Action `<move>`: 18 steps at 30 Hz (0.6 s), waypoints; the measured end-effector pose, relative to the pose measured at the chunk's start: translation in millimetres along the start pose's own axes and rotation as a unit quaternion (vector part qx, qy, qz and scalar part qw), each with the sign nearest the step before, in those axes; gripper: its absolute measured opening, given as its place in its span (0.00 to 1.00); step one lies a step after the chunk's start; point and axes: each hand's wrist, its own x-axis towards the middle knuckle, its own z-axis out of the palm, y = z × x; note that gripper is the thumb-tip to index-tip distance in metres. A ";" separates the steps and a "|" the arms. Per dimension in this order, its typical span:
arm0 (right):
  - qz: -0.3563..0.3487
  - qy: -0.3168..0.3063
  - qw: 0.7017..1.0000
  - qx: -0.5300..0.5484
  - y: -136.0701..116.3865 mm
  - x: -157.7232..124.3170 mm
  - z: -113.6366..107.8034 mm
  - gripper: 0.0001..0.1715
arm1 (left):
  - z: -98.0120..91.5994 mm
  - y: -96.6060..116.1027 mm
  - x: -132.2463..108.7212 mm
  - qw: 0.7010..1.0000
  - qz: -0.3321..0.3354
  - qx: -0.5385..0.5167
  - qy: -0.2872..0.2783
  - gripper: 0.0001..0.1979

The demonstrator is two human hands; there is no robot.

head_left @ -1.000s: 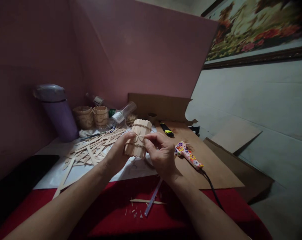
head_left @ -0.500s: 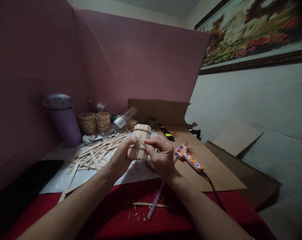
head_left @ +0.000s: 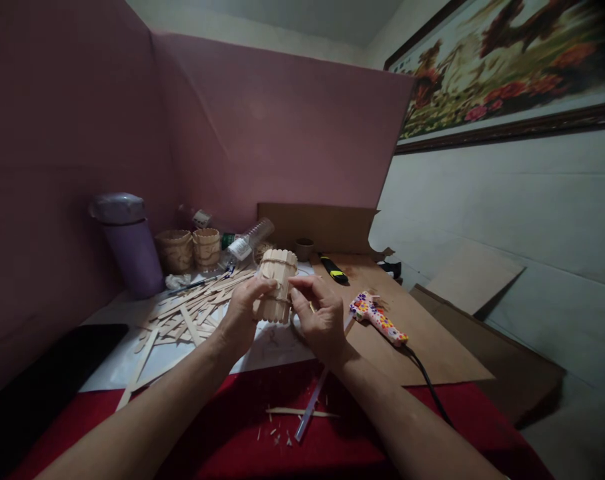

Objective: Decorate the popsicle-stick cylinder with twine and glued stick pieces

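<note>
A small cup made of craft sticks (head_left: 282, 270), with twine bands around its upper and lower parts, is held up a little tilted above the white paper. My left hand (head_left: 242, 310) grips it from the left, with the thumb on its front near a small pale wood piece. My right hand (head_left: 319, 313) is at its right side, the index fingertip and thumb drawn close together at the cup's edge. Whether a small thing lies between those fingertips cannot be made out. The cup's back and the left fingers behind it are hidden.
Loose craft sticks (head_left: 187, 310) lie piled on white paper at left. Behind them stand a purple tumbler (head_left: 132, 253), two finished cups (head_left: 206, 248) and a plastic bottle (head_left: 249, 240). At right, a flowered glue gun (head_left: 379, 319) and a utility knife (head_left: 333, 268) rest on cardboard. A glue stick (head_left: 309, 410) lies in front.
My right fingertips have drawn back from the cup's front to its right edge. The cup has shifted slightly left and stands more upright in my left hand.
</note>
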 end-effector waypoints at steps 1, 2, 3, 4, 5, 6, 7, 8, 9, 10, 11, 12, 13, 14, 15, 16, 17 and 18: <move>0.005 -0.001 1.000 -0.001 0.5 -0.4 0.4 0.08 | 0.2 0.3 -0.1 1.000 -0.003 -0.001 0.002 0.14; 0.004 -0.001 1.000 -0.003 0.7 -0.6 0.8 0.08 | 0.4 0.5 -0.2 1.000 -0.004 -0.002 0.002 0.14; 0.001 -0.001 1.000 -0.006 0.6 -0.5 1.0 0.08 | 0.6 0.6 -0.3 1.000 -0.003 -0.001 0.000 0.14; -0.004 0.000 1.000 -0.009 0.2 -0.2 1.0 0.08 | 0.8 0.6 -0.5 1.000 0.000 0.000 -0.004 0.13; -0.011 0.002 1.000 -0.012 -0.5 0.3 1.0 0.08 | 1.1 0.6 -0.7 1.000 0.006 0.002 -0.007 0.13; -0.020 0.002 1.000 -0.015 -1.4 0.9 0.8 0.09 | 1.3 0.5 -0.9 1.000 0.013 0.004 -0.009 0.13; -0.031 0.001 0.999 -0.019 -2.4 1.5 0.6 0.10 | 1.5 0.4 -1.2 1.000 0.022 0.007 -0.010 0.12; -0.043 0.001 0.999 -0.022 -3.4 2.0 0.4 0.12 | 1.6 0.4 -1.4 0.999 0.032 0.010 -0.010 0.12; -0.054 -0.001 0.998 -0.022 -4.3 2.3 0.3 0.13 | 1.8 0.3 -1.6 0.999 0.040 0.013 -0.008 0.12; -0.063 -0.001 0.998 -0.021 -4.8 2.6 0.3 0.14 | 1.9 0.2 -1.7 0.999 0.045 0.013 -0.006 0.12; -0.070 -0.002 0.997 -0.019 -5.0 2.6 0.4 0.15 | 2.0 0.1 -1.9 0.999 0.045 0.013 -0.004 0.12; -0.073 -0.002 0.997 -0.017 -4.9 2.5 0.5 0.16 | 2.0 0.0 -2.0 0.999 0.043 0.012 -0.001 0.12; -0.075 -0.002 0.997 -0.015 -4.5 2.4 0.8 0.16 | 2.1 -0.1 -2.2 0.999 0.039 0.010 0.000 0.12; -0.075 -0.002 0.997 -0.013 -4.0 2.2 1.0 0.16 | 2.3 -0.2 -2.3 0.999 0.036 0.008 0.000 0.12; -0.073 0.000 0.997 -0.011 -3.4 2.0 1.1 0.16 | 2.5 -0.2 -2.4 0.999 0.036 0.006 -0.002 0.11; -0.070 0.002 0.997 -0.009 -2.9 1.9 1.2 0.15 | 2.7 -0.2 -2.5 0.999 0.037 0.004 -0.004 0.11; -0.065 0.004 0.998 -0.006 -2.5 1.8 1.1 0.15 | 3.0 -0.2 -2.6 0.999 0.040 0.001 -0.006 0.12; -0.059 0.005 0.998 -0.004 -2.3 1.8 1.0 0.15 | 3.2 -0.2 -2.5 0.999 0.044 -0.002 -0.008 0.12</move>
